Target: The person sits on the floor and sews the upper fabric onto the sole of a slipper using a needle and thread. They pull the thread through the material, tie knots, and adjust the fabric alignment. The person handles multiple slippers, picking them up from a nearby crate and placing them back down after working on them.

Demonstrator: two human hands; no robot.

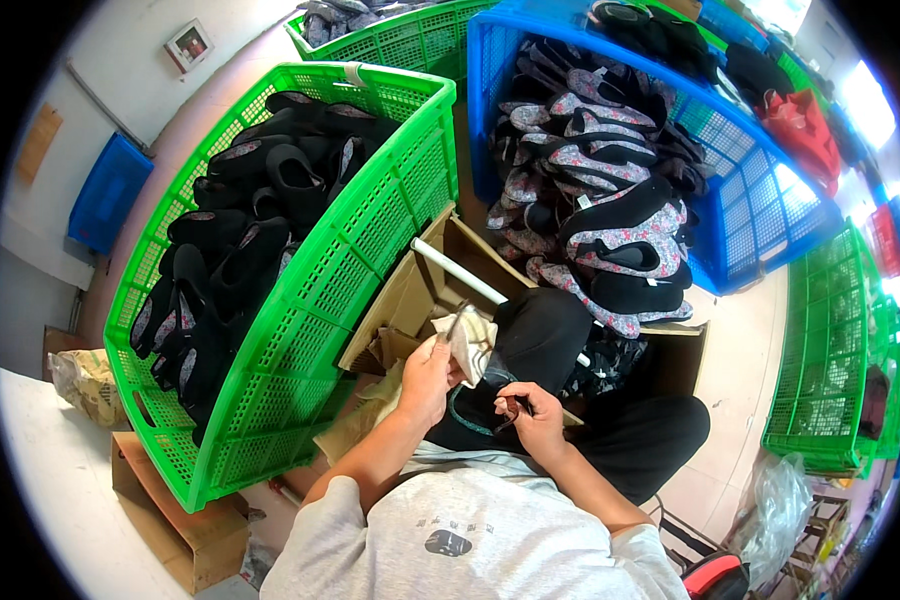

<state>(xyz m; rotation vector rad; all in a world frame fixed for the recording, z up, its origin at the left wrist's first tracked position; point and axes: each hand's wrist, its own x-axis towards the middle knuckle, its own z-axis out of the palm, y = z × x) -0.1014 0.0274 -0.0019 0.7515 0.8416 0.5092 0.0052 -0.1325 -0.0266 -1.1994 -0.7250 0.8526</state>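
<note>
The left hand [428,380] pinches a cream cloth piece with darker markings [473,345], which stands up from the fingers at one o'clock. The right hand [535,418], at four o'clock from the left, is closed around a small dark-brown object [511,407]; its kind is unclear. Both hands are above the lap, in front of a grey printed T-shirt [470,520]. Just beyond, at twelve o'clock, a slim white tube [460,272] slants across an open brown cardboard box [490,248]. At ten o'clock, a bright-green perforated plastic crate [370,255] holds black shoes [295,178]. At one o'clock, a blue plastic crate [760,195] stands behind heaped grey-and-pink floral slippers with black parts [600,165].
</note>
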